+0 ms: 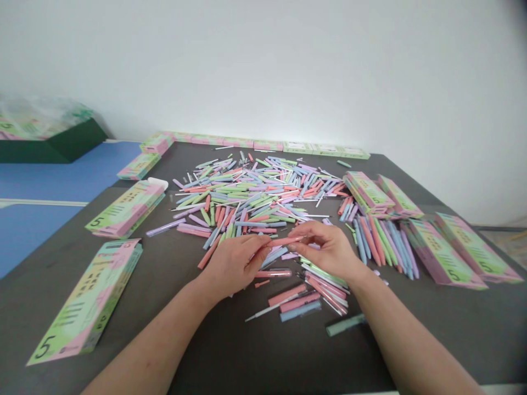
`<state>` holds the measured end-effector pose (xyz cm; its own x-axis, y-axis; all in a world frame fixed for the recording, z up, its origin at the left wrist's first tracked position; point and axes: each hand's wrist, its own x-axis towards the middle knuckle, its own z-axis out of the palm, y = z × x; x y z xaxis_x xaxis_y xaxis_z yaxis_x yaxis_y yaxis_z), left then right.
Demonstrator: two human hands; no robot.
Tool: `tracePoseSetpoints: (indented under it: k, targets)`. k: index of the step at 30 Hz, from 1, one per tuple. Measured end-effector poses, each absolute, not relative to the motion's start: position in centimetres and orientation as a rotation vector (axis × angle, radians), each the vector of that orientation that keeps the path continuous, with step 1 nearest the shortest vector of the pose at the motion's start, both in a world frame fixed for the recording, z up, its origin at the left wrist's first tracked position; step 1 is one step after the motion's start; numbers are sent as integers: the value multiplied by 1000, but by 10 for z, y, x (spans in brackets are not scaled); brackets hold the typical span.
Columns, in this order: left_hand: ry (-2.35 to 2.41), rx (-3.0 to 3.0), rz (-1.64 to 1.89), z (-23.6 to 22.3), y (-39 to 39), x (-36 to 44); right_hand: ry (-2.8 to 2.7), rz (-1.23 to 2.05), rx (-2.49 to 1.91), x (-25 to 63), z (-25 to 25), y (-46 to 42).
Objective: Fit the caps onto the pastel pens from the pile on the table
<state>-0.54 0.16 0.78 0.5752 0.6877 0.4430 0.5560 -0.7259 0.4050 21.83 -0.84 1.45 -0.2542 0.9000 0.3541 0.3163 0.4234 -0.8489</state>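
A coral-pink pen barrel [285, 241] is held level between my two hands, above the near edge of a big pile of pen parts [251, 192]. My left hand [239, 260] pinches its left end, and my right hand [325, 247] grips the right end with thumb and fingers. Below them lie loose pink pieces [294, 302], a blue pen cap [300, 311], a white refill [267, 311] and a cluster of pink and white parts [327, 288]. A pale green barrel [345, 325] lies by my right forearm.
Printed pen boxes stand on the left [88, 302], on the right [448, 255] and in a row along the wall [263, 144]. Several coloured pens [387, 247] lie side by side near the right boxes. A dark green bin [53, 142] sits on a blue surface [41, 225].
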Motion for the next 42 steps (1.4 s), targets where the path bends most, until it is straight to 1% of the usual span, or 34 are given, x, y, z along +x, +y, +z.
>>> tracePoseSetpoints:
  k: [2,4,14,25,30,36,42]
  targets:
    - [1081,2547,828,8,1,-5,-1825,732,-1056,221,15,-8]
    - [1138,2475,781,9,0,-6,-1832,713,-1065,222,14,-7]
    - [1210,2424,640,15,-3,-3,-1711,867,-1079,217,9,-8]
    - [1136,2587,783,7,1,-4,-1567,1066,-1038,211,4,-8]
    - [1131,2598,803,7,0,-4,-1563,1094,-1018,210,6,-9]
    - [1155,2598,766,9,1,-5,-1453,1116,-1034,207,12,-9]
    - [1185,2580,685,8,1,-4,-1439,1217,-978,206,10,-7]
